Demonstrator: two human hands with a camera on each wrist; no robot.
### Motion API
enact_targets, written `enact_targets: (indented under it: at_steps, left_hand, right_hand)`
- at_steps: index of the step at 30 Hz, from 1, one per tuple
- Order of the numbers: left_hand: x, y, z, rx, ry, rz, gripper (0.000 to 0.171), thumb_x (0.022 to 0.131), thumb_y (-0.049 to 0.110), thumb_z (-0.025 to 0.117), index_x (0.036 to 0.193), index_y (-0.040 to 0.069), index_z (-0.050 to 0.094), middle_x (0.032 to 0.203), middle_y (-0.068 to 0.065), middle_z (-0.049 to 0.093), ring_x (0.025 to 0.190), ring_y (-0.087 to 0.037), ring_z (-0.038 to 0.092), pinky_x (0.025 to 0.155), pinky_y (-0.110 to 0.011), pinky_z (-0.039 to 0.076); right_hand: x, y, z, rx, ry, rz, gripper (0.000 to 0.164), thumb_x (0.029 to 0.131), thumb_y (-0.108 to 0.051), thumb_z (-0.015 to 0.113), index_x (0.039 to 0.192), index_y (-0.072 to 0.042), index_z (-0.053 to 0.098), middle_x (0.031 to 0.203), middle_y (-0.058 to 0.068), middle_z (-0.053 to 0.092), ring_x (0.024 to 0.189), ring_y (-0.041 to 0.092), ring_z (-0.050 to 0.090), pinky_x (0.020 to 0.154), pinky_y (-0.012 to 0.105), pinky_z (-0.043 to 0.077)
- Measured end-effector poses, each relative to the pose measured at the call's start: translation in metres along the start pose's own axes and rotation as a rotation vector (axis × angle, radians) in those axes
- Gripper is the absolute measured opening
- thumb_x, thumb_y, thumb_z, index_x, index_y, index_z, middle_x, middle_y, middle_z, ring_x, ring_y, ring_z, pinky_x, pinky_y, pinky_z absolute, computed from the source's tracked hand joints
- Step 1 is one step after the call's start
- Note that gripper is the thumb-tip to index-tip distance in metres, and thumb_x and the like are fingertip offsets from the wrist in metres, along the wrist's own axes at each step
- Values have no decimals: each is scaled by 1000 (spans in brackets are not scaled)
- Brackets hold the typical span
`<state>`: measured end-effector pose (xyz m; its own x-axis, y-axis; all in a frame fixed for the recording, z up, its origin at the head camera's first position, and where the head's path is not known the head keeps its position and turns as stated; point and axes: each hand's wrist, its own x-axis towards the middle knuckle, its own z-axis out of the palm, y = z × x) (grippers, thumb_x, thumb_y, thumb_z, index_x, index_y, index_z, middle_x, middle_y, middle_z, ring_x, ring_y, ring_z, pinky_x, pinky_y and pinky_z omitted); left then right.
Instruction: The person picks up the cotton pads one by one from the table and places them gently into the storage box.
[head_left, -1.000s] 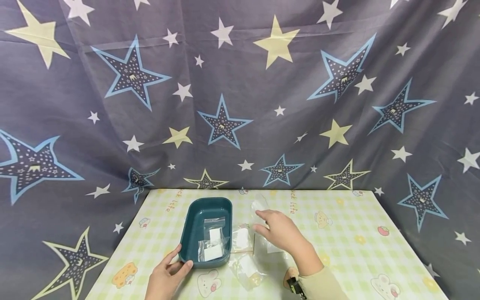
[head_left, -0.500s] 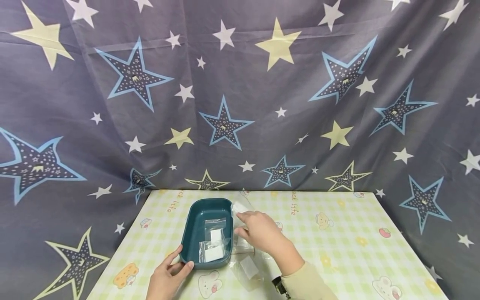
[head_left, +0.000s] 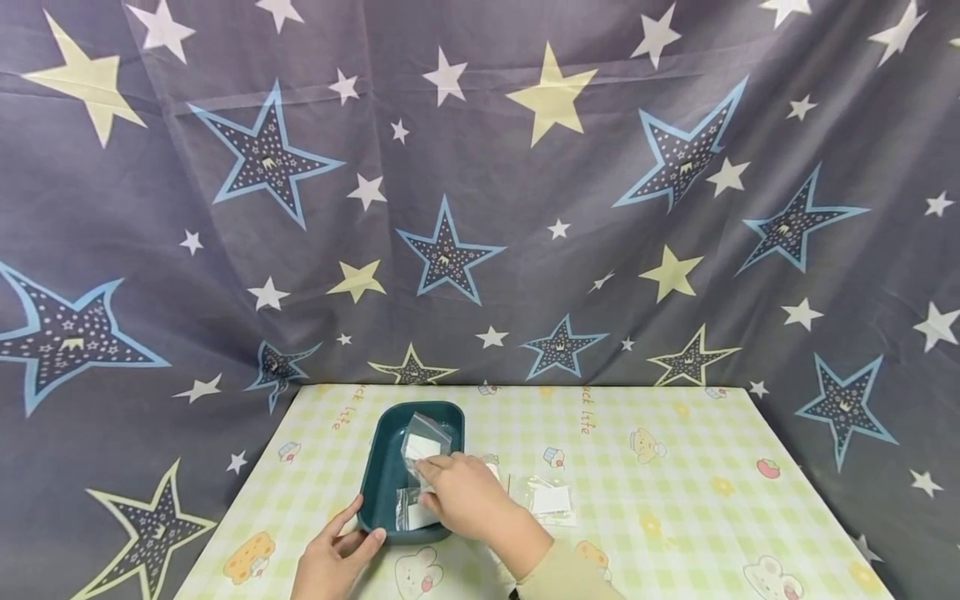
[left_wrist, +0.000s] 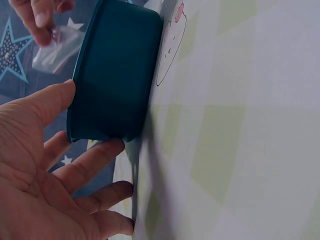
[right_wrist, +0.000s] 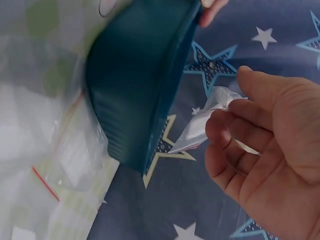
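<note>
A dark teal tray (head_left: 384,467) stands on the table, its near left corner held by my left hand (head_left: 333,558). In the left wrist view the thumb (left_wrist: 57,97) lies on the rim and a finger touches the wall from below. My right hand (head_left: 480,504) is over the tray and holds a small clear zip bag (head_left: 425,437) with a white piece inside at its fingertips. The right wrist view shows that zip bag (right_wrist: 202,122) above the rim, against the curled fingers. Another zip bag (head_left: 416,510) lies in the tray's near end, partly hidden by the right hand.
Right of the tray, a clear bag with a white piece (head_left: 551,500) lies on the checked tablecloth (head_left: 697,517). More clear bags (right_wrist: 75,150) lie beside the tray, mostly covered by my right arm in the head view. A star-patterned curtain (head_left: 480,200) hangs behind the table.
My right hand has carried the zip bag left, from the table right of the tray to over the tray. The left hand has stayed at the tray's corner.
</note>
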<state>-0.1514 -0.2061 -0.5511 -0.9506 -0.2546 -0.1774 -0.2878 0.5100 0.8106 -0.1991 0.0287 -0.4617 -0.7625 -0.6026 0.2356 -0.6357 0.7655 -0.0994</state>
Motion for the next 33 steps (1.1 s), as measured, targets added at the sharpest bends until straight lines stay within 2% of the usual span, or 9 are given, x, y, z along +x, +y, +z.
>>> enact_targets:
  at_steps: [8, 16, 20, 26, 29, 33]
  left_hand:
    - [-1, -3, 1, -30, -9, -8, 86, 90, 58, 82, 160, 17, 53, 121, -23, 79, 113, -41, 78, 96, -59, 62]
    - [-2, -3, 1, -24, -12, -15, 87, 89, 58, 83, 159, 16, 54, 121, -24, 79, 112, -41, 78, 94, -58, 62]
    - [0, -2, 1, -18, -3, -12, 86, 90, 56, 83, 158, 14, 54, 119, -24, 79, 111, -42, 78, 94, -58, 62]
    - [2, -2, 1, -27, -2, -6, 86, 90, 54, 84, 158, 13, 54, 119, -24, 79, 113, -42, 77, 98, -60, 60]
    - [2, -2, 1, -35, 2, -8, 86, 89, 53, 85, 158, 12, 54, 119, -24, 79, 113, -41, 77, 97, -58, 61]
    - [2, -2, 1, -45, 0, -18, 87, 88, 53, 86, 158, 13, 54, 119, -24, 79, 114, -41, 77, 96, -56, 62]
  right_hand:
    - [6, -10, 15, -22, -42, -23, 49, 104, -38, 72, 150, -22, 65, 149, -5, 68, 135, 17, 67, 114, 38, 55]
    - [4, -13, 26, 23, -90, -35, 49, 102, -41, 73, 150, -32, 65, 163, 2, 56, 131, 30, 70, 109, 42, 59]
    - [1, -12, 26, 17, -94, -32, 47, 103, -42, 72, 148, -31, 66, 159, -1, 60, 132, 30, 69, 110, 42, 58]
    - [-8, -7, 20, 11, -35, -13, 43, 103, -44, 72, 143, -29, 70, 151, -5, 66, 127, 19, 69, 104, 36, 59]
    - [-15, -1, 18, 20, -23, 3, 43, 103, -43, 72, 143, -28, 71, 148, -4, 68, 128, 17, 69, 108, 36, 58]
    - [-24, 12, 15, 63, -14, 30, 42, 103, -38, 73, 142, -24, 71, 147, 1, 69, 133, 20, 68, 115, 41, 54]
